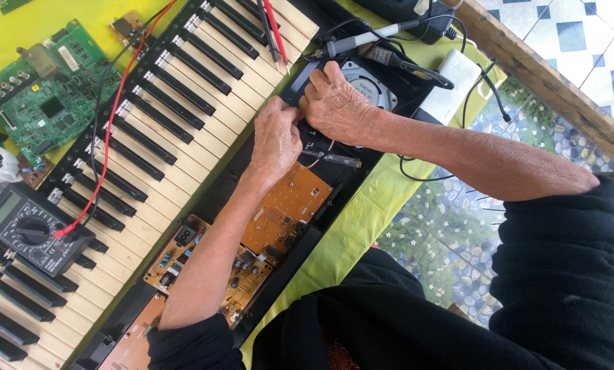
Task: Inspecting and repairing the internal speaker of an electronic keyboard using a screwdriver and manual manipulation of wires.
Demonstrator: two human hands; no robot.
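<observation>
Both hands pinch something small beside the round speaker [368, 85]: left hand [276, 137], right hand [337, 103]; a slip could snap the thin wire [314, 161] near the orange circuit board [286, 209]

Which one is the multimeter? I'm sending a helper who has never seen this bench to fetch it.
Find the long keyboard lying diagonally across the yellow cloth. The multimeter sits on its keys at the far-left end. It is a dark grey box with a round dial and small screen, red and black leads plugged in, unlike the bare green circuit board above it.
</observation>
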